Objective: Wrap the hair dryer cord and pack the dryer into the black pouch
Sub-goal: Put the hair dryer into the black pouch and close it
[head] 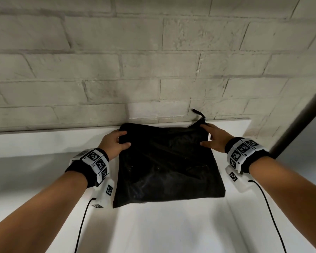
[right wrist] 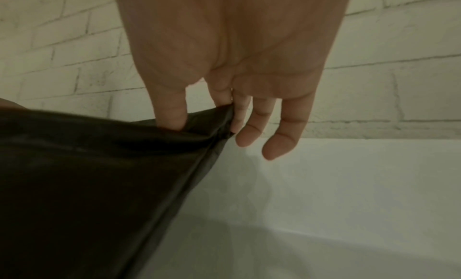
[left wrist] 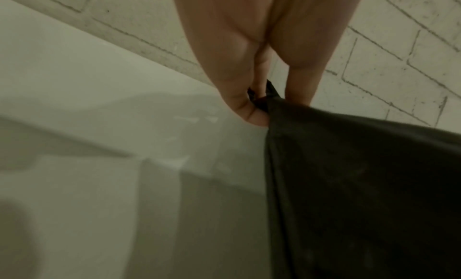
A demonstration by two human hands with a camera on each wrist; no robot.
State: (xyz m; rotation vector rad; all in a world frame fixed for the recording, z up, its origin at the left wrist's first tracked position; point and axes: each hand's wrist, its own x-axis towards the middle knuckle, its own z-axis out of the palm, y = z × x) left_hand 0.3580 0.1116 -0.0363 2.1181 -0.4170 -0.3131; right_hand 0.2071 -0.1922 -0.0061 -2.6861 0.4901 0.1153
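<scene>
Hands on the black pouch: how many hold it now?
2. The left hand pinches the black pouch at its far left corner; the right hand pinches its far right corner, below the zipper pull.

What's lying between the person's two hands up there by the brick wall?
Only the black pouch: the left hand and right hand pinch its far corners, shown in the head view.

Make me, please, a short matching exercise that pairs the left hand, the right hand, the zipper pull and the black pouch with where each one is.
Things:
1. left hand
2. right hand
3. zipper pull
4. black pouch

Places:
A. sticks up against the brick wall
B. lies on the white surface
C. pinches the pouch's far left corner
D. pinches the pouch's far right corner

Pairs: 1-C, 2-D, 3-A, 4-B
</scene>
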